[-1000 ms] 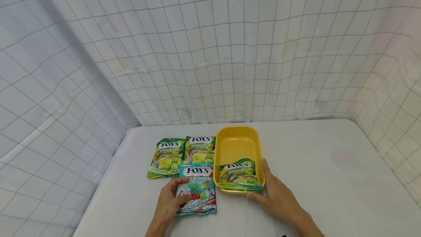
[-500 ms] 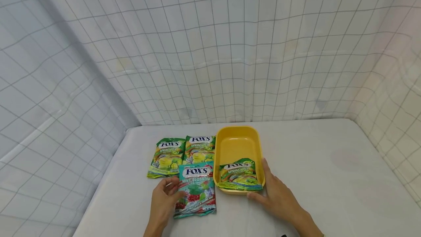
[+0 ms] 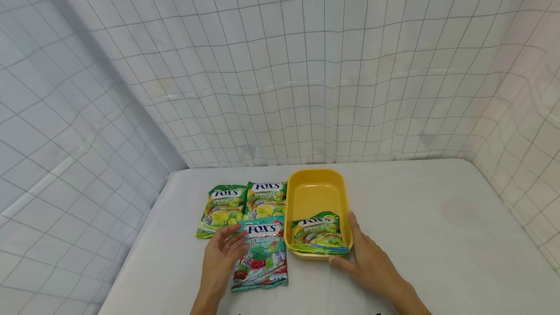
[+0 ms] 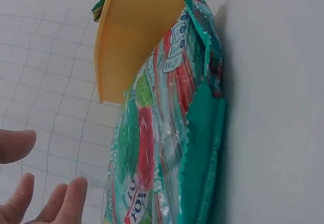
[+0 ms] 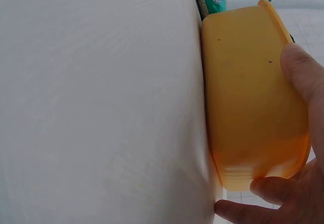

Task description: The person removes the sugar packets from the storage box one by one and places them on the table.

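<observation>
Yellow plastic, a rectangular tub (image 3: 318, 193) with rounded corners, sits on the white cloth-covered table (image 3: 415, 237), and your right hand (image 3: 369, 261) rests against its near right corner, thumb along the side wall and fingers curled around the near end. Inside the tub, at its near end, lies a green crinkled plastic candy bag (image 3: 318, 233) printed "Spring Tea".

Your left hand (image 3: 222, 259) hovers with fingers spread and relaxed at the left edge of a teal plastic candy bag (image 3: 261, 255) printed "Mint Blossom"; the left wrist view shows the fingers (image 4: 66, 204) apart from the bag, gripping nothing. That teal bag lies flat on the table just left of the tub, touching its wall.

Beyond it, two more green "Spring Tea" bags (image 3: 222, 207) (image 3: 265, 200) lie side by side, the right one against the tub. White grid-patterned cloth (image 3: 280, 62) walls the table.
</observation>
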